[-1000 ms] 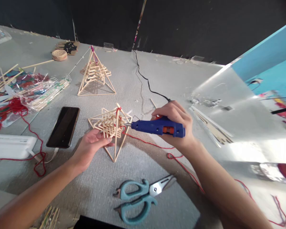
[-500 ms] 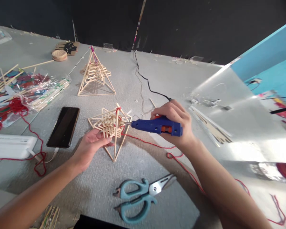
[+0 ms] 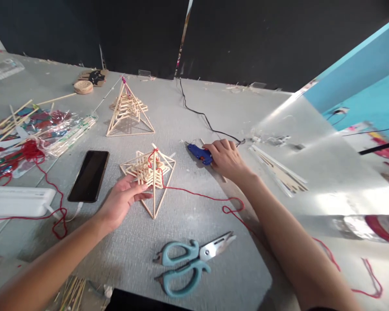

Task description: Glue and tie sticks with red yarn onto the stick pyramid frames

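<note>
My left hand (image 3: 121, 201) holds a small wooden stick pyramid (image 3: 149, 170) lying tipped on its side on the grey table, thumb and fingers pinching its lower sticks. A red thread (image 3: 197, 195) runs from its tip across the table. My right hand (image 3: 227, 159) rests on the table further back, fingers wrapped round a blue glue gun (image 3: 199, 153) that lies down with its nozzle pointing left, apart from the pyramid.
A second stick pyramid (image 3: 127, 108) stands upright behind. A black phone (image 3: 89, 175) lies to the left, teal scissors (image 3: 184, 263) near me. Bags of sticks (image 3: 48, 127), red yarn (image 3: 26, 151) and a white box (image 3: 17, 201) fill the left; a shiny sheet (image 3: 327, 164) covers the right.
My right hand has taken the glue gun away from the pyramid's tip and lowered it onto the table further back. My left hand stays on the pyramid.
</note>
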Demonstrator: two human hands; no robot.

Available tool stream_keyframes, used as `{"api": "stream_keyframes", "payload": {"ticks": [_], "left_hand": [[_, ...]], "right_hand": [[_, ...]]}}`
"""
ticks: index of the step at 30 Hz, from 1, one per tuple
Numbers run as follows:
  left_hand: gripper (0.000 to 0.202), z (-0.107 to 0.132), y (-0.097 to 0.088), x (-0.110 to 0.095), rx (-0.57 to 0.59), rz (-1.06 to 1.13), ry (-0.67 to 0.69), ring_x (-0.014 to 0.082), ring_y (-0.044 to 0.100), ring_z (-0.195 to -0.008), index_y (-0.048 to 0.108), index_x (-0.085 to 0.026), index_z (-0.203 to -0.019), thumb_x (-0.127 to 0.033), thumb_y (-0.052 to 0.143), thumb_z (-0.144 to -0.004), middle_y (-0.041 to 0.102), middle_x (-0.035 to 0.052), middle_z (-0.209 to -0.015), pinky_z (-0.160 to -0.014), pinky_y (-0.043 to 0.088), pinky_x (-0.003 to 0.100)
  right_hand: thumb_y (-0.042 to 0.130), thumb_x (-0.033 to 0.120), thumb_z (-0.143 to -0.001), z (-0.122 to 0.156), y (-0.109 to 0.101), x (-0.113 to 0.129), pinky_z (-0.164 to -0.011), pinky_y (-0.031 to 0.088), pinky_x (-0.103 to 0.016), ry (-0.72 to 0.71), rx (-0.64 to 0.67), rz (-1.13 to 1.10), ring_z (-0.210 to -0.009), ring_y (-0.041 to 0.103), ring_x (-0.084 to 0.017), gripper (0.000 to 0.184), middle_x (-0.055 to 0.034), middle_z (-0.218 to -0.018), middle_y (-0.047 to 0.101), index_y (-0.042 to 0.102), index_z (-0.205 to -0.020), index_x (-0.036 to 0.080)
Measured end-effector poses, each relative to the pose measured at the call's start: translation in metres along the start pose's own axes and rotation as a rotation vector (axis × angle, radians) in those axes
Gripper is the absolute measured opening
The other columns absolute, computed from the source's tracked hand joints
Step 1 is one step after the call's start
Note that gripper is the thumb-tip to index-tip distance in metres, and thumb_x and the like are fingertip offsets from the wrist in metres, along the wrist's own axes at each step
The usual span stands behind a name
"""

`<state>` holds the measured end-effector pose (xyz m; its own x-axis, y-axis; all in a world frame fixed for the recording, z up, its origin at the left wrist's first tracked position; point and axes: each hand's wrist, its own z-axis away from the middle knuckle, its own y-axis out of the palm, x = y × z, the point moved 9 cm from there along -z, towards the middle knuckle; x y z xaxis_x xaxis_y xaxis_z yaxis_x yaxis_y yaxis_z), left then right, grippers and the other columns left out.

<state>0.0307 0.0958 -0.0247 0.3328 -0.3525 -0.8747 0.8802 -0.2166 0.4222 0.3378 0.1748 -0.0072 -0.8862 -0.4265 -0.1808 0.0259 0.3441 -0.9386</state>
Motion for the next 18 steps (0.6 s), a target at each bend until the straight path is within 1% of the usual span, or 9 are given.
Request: {"api": "stream_keyframes", "payload": {"ticks": [1, 3, 6, 8, 9, 11, 13, 15, 18], "left_hand": [[0.037, 0.001, 0.000, -0.001, -0.003, 0.001, 0.001, 0.0235, 0.070, -0.105, 0.070, -0.021, -0.120, -0.024, 0.079, -0.084, 0.074, 0.0084, -0.120, -0.082, 0.060, 0.032], [0.037, 0.002, 0.000, -0.003, -0.014, 0.007, 0.003, 0.0233, 0.070, -0.103, 0.071, -0.020, -0.119, -0.025, 0.080, -0.083, 0.074, 0.0085, -0.119, -0.082, 0.061, 0.032], [0.039, 0.004, 0.001, -0.004, -0.019, 0.018, -0.003, 0.0247, 0.070, -0.105, 0.071, -0.020, -0.119, -0.026, 0.081, -0.082, 0.074, 0.0095, -0.119, -0.082, 0.061, 0.032], [0.039, 0.004, 0.003, -0.004, -0.009, 0.012, -0.013, 0.0253, 0.070, -0.105, 0.071, -0.019, -0.121, -0.027, 0.080, -0.083, 0.074, 0.0104, -0.120, -0.082, 0.061, 0.033], [0.039, 0.004, 0.004, -0.003, -0.002, 0.006, -0.017, 0.0254, 0.070, -0.105, 0.071, -0.018, -0.121, -0.027, 0.079, -0.084, 0.073, 0.0107, -0.121, -0.083, 0.061, 0.033], [0.037, 0.005, 0.006, -0.003, 0.013, -0.002, -0.019, 0.0251, 0.071, -0.105, 0.071, -0.018, -0.121, -0.028, 0.078, -0.086, 0.073, 0.0109, -0.122, -0.083, 0.061, 0.033], [0.037, 0.005, 0.008, -0.004, 0.025, -0.001, -0.014, 0.0245, 0.071, -0.105, 0.071, -0.018, -0.121, -0.029, 0.077, -0.087, 0.073, 0.0106, -0.122, -0.084, 0.061, 0.032], [0.037, 0.005, 0.010, -0.005, 0.030, 0.005, -0.008, 0.0239, 0.071, -0.104, 0.071, -0.018, -0.121, -0.029, 0.077, -0.087, 0.073, 0.0103, -0.122, -0.084, 0.061, 0.033], [0.036, 0.006, 0.010, -0.007, 0.022, 0.011, -0.004, 0.0234, 0.070, -0.103, 0.071, -0.018, -0.120, -0.029, 0.078, -0.086, 0.074, 0.0100, -0.120, -0.084, 0.061, 0.033]], "right_hand": [[0.050, 0.011, -0.086, -0.002, -0.004, 0.005, -0.094, 0.040, -0.047, 0.002, 0.012, 0.000, -0.110, 0.050, -0.034, 0.046, -0.0171, -0.114, 0.064, 0.057, -0.132, 0.014], [0.049, 0.006, -0.082, -0.005, -0.024, 0.015, -0.094, 0.040, -0.048, 0.015, -0.010, -0.032, -0.114, 0.050, -0.035, 0.054, -0.0178, -0.118, 0.064, 0.056, -0.135, 0.014], [0.048, 0.003, -0.082, -0.007, -0.070, 0.033, -0.095, 0.043, -0.051, 0.019, -0.160, -0.138, -0.118, 0.052, -0.035, 0.059, -0.0153, -0.123, 0.065, 0.057, -0.138, 0.020], [0.050, 0.005, -0.085, -0.006, -0.097, 0.054, -0.095, 0.045, -0.052, -0.035, -0.269, -0.244, -0.115, 0.056, -0.033, 0.059, -0.0110, -0.123, 0.066, 0.057, -0.139, 0.027], [0.051, 0.006, -0.087, -0.005, -0.106, 0.068, -0.095, 0.046, -0.052, -0.085, -0.305, -0.305, -0.113, 0.058, -0.031, 0.059, -0.0084, -0.123, 0.067, 0.057, -0.140, 0.031], [0.054, 0.007, -0.088, -0.004, -0.118, 0.097, -0.094, 0.049, -0.050, -0.185, -0.343, -0.410, -0.109, 0.061, -0.029, 0.060, -0.0048, -0.123, 0.068, 0.056, -0.140, 0.037], [0.058, 0.008, -0.089, -0.005, -0.125, 0.121, -0.090, 0.051, -0.048, -0.232, -0.370, -0.495, -0.105, 0.063, -0.027, 0.057, -0.0044, -0.120, 0.068, 0.056, -0.139, 0.036], [0.061, 0.009, -0.091, -0.007, -0.130, 0.131, -0.088, 0.052, -0.046, -0.198, -0.411, -0.597, -0.102, 0.064, -0.026, 0.050, -0.0050, -0.115, 0.069, 0.059, -0.134, 0.034], [0.063, 0.013, -0.093, -0.013, -0.129, 0.129, -0.087, 0.053, -0.045, -0.067, -0.435, -0.783, -0.100, 0.064, -0.025, 0.035, -0.0049, -0.108, 0.069, 0.062, -0.123, 0.031]]}}
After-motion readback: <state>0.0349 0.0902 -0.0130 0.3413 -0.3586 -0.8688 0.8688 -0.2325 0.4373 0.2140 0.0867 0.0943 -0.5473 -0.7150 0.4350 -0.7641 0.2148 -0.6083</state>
